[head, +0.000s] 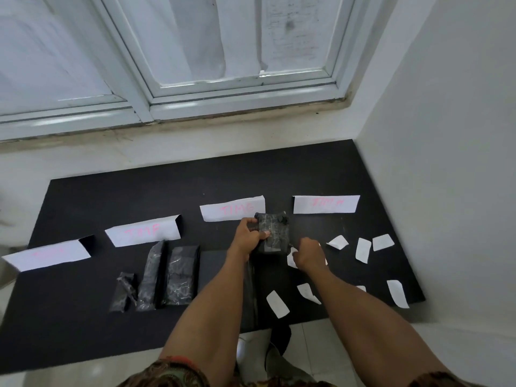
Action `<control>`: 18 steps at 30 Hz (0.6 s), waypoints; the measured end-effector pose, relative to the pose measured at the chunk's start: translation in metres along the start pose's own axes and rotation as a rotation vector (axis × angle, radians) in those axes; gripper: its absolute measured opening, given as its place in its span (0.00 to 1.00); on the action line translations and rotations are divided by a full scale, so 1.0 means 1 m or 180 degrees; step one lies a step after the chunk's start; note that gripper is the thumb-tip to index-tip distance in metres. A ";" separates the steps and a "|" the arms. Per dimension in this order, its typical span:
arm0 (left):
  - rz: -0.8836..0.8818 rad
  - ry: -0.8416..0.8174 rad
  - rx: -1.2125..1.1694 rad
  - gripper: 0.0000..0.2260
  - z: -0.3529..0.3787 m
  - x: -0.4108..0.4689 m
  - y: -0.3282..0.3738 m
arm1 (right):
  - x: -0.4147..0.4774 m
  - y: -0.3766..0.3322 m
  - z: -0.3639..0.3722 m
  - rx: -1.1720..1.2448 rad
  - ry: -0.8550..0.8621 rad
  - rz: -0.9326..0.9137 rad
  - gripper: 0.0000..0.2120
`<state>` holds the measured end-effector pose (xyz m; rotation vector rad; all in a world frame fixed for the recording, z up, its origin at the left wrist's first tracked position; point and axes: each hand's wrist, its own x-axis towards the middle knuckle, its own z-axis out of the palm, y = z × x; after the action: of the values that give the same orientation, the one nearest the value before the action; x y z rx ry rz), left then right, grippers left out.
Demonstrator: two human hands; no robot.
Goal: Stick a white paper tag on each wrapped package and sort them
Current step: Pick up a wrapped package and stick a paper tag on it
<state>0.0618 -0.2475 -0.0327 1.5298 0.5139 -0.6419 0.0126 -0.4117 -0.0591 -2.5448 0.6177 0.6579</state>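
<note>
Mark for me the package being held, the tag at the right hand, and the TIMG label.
held package (275,233), head view, its glossy wrapped front.
white tag (291,260), head view, the part showing left of the right hand (308,254).
TIMG label (223,211), head view, its left half.

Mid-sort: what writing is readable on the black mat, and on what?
"TIMG": pink, third white paper strip from the left.
"TIMF", roughly: pink, second strip; middle letters unclear.
Fourth strip: pink, too blurred, perhaps "TIMH".
First strip: pink, unreadable.
Small white paper tags: no writing visible.

Both hands (248,236) (308,254) curled, close together
</note>
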 end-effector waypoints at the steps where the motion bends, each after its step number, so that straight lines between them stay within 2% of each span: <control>1: -0.0001 0.0024 -0.0049 0.20 0.000 0.001 0.002 | 0.003 0.000 0.001 -0.0044 0.0025 0.0004 0.10; 11: -0.0046 0.0153 -0.0863 0.21 -0.012 0.000 0.005 | 0.006 0.002 0.007 -0.0068 0.0311 0.0033 0.09; 14: 0.0007 0.0198 -0.1025 0.21 -0.017 -0.005 0.013 | 0.004 -0.003 -0.009 0.0333 0.0654 -0.0180 0.07; 18: 0.0179 0.0154 -0.1196 0.19 -0.026 -0.016 0.032 | 0.001 -0.024 -0.050 0.1074 0.1048 -0.0776 0.04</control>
<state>0.0741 -0.2230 0.0020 1.2018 0.5897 -0.4362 0.0425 -0.4184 -0.0128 -2.3661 0.4642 0.0420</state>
